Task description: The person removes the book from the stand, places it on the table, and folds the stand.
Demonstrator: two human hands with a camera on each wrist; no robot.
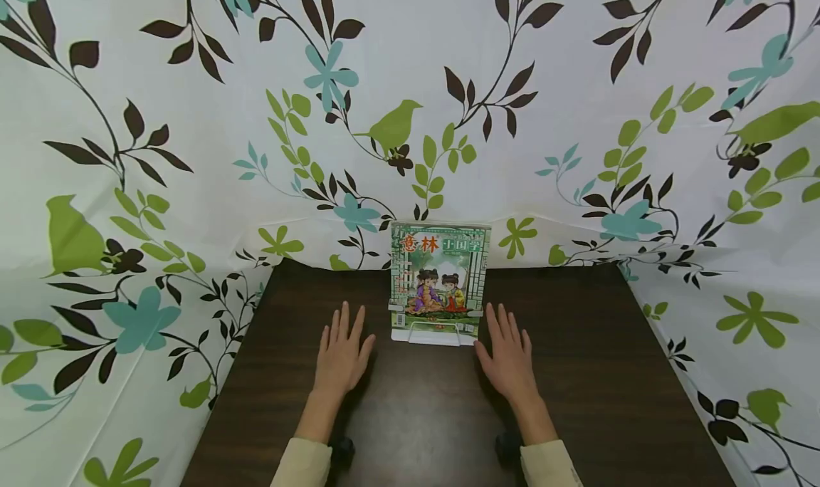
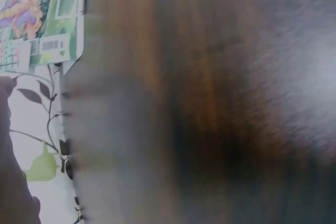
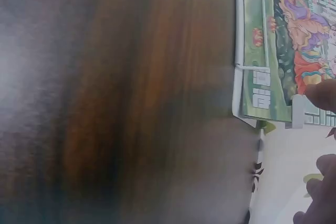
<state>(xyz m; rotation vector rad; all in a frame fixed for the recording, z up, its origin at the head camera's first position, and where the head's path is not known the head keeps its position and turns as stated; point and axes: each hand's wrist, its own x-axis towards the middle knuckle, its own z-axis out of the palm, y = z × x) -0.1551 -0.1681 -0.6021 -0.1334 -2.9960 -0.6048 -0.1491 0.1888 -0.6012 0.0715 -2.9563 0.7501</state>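
Observation:
A magazine [image 1: 438, 273] with a green illustrated cover of two children leans upright on a white stand [image 1: 426, 337] at the back of the dark table. To its left my left hand [image 1: 341, 355] lies with its fingers straight, palm toward the tabletop, holding nothing. My right hand [image 1: 509, 359] lies the same way on the other side, its fingertips close to the stand's right end. In the left wrist view the magazine's lower corner [image 2: 50, 45] shows at the top left. The right wrist view has the magazine [image 3: 289, 51] at the upper right, partly covered by my thumb [image 3: 321, 95].
Behind the dark wooden table [image 1: 423, 416] and along its sides hangs a white cloth [image 1: 410, 38] printed with leaves, birds and flowers. A dark round object [image 1: 342, 450] sits at my left wrist and another [image 1: 508, 446] at my right wrist.

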